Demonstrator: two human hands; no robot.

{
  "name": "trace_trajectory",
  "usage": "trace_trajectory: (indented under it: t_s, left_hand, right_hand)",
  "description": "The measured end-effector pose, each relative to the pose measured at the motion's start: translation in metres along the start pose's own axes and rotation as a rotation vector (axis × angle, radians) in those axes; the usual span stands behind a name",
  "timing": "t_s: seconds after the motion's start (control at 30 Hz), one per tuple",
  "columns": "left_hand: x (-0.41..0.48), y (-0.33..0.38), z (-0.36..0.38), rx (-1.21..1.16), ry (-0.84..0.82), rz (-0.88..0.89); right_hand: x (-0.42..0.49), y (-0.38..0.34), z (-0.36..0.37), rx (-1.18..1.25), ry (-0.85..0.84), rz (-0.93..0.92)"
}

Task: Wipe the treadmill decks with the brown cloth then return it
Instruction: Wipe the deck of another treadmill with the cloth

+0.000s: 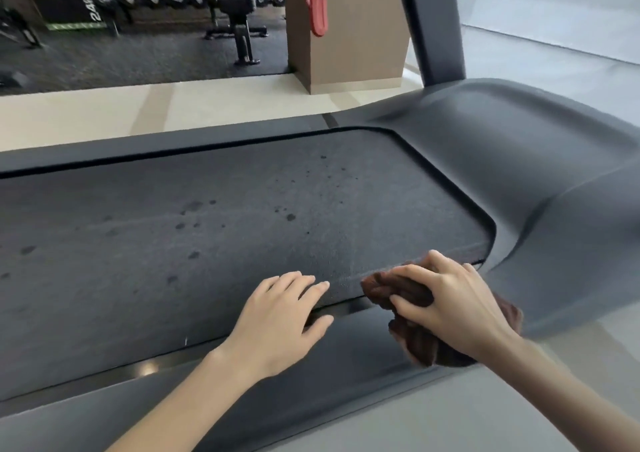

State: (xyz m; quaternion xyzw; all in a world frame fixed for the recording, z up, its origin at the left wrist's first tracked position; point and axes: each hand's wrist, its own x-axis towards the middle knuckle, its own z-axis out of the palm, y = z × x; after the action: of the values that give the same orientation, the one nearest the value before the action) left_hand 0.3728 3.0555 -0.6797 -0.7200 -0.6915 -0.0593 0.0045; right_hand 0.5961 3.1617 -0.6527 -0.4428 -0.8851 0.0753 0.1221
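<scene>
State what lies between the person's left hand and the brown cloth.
In the head view, only a bare strip of treadmill belt and its side rail separates the left hand from the brown cloth.

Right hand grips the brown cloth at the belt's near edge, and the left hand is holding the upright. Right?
No: the head view shows the left hand resting on the belt, not holding the upright. The right hand does grip the brown cloth.

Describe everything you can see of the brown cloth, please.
The brown cloth is dark with a ribbed, towel-like pile, bunched into a wad. It lies on the near edge of the treadmill belt and side rail. The right hand covers and grips it; the left hand rests apart from it.
</scene>
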Motion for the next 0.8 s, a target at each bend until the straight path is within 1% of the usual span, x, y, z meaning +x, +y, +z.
trace_trajectory:
  t_s: [0.07, 0.17, 0.23, 0.37, 0.43, 0.5, 0.57, 0.67, 0.8]
  left_hand:
    - [0.011, -0.002, 0.012, -0.031, -0.034, -0.04]
    - [0.034, 0.002, 0.03, 0.006, -0.039, -0.05]
    - [0.05, 0.005, 0.037, 0.021, -0.061, -0.028]
    - [0.085, 0.003, 0.054, 0.065, -0.069, -0.006]
    - [0.099, 0.004, 0.064, 0.042, -0.082, -0.029]
    - [0.108, 0.01, 0.073, 0.029, -0.107, -0.036]
    - [0.109, 0.015, 0.079, 0.012, -0.117, -0.038]
    - [0.108, 0.01, 0.089, -0.076, -0.072, -0.023]
    - [0.114, 0.004, 0.098, -0.122, -0.001, 0.0]
  right_hand:
    - [0.012, 0.01, 0.016, 0.003, 0.046, -0.034]
    - [0.042, 0.031, 0.034, -0.063, 0.136, -0.077]
    - [0.062, 0.047, 0.041, -0.134, 0.135, -0.073]
    - [0.088, 0.08, 0.068, -0.209, 0.004, 0.053]
    - [0.092, 0.09, 0.082, -0.207, 0.058, 0.07]
    - [0.106, 0.098, 0.093, -0.187, 0.174, 0.094]
    - [0.128, 0.11, 0.1, -0.18, 0.263, 0.164]
    - [0.176, 0.132, 0.104, -0.208, 0.29, 0.268]
    - [0.237, 0.164, 0.105, -0.224, 0.279, 0.314]
